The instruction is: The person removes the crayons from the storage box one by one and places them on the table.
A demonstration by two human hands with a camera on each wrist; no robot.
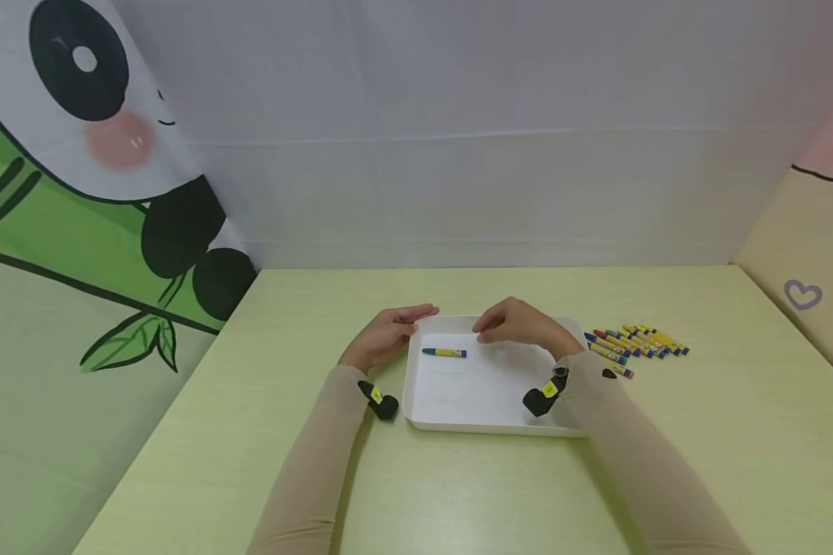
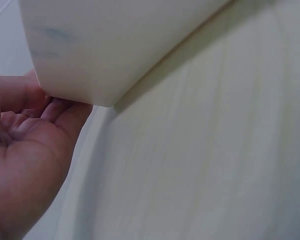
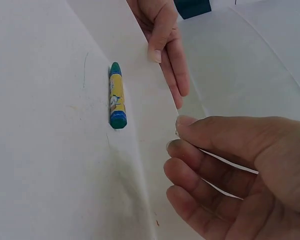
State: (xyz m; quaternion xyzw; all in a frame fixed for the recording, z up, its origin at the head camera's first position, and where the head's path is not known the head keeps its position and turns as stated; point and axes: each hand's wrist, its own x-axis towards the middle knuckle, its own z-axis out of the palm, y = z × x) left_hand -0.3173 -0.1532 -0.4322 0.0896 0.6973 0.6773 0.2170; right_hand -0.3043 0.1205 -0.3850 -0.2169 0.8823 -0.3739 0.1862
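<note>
A shallow white tray (image 1: 472,401) lies on the table, its outer wall (image 2: 110,55) filling the top of the left wrist view. My left hand (image 1: 382,337) holds the tray at its far left corner, thumb (image 3: 163,35) over the rim and fingers along the outside. Inside the tray, near the left wall, lies one green crayon (image 1: 444,353) with a yellow and blue wrapper, its tip pointing left. Over the tray's far part hangs my right hand (image 1: 521,324), fingers loosely bent and thumb close to the index finger. Nothing shows between those fingertips, which are apart from the crayon (image 3: 117,97).
Right of the tray, several crayons (image 1: 639,341) in yellow wrappers lie roughly side by side, partly behind the right forearm. A pale wooden table (image 1: 458,493) spreads around the tray, with a grey cloth wall (image 1: 458,193) behind it. Each wrist wears a small black camera (image 1: 541,399).
</note>
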